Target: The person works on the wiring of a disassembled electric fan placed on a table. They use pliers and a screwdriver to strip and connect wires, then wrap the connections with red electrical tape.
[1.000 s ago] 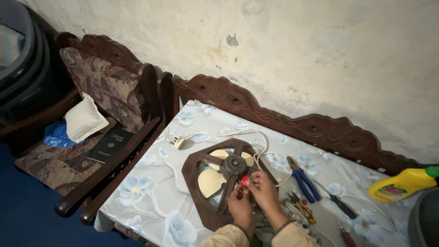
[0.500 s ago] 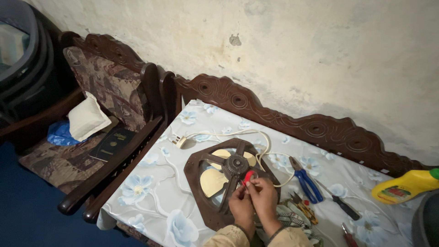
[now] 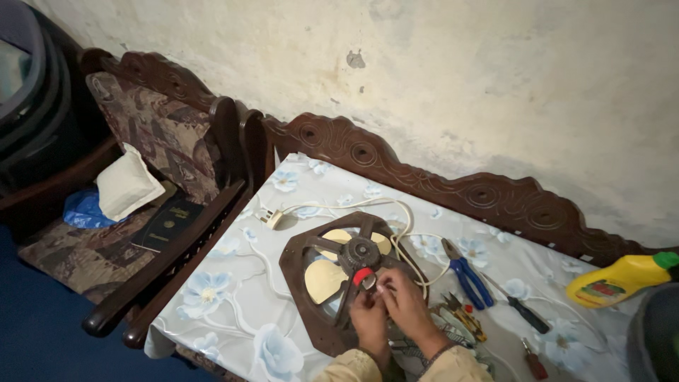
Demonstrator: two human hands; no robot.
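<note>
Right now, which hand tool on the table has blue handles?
The pliers, lying right of the fan. The black-handled screwdriver, the yellow-handled tool and the red-handled one differ in colour.

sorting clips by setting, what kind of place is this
Probably a room in a home used for a repair, not a workshop: a carved wooden chair with patterned upholstery, a table under a floral cover, and a stained plaster wall. Both hands work on an exhaust fan, pliers beside it.

Single head-worn view, looking steeply down and forward from above the tabletop; the wall lies beyond it, the hands near the lower frame edge.
</note>
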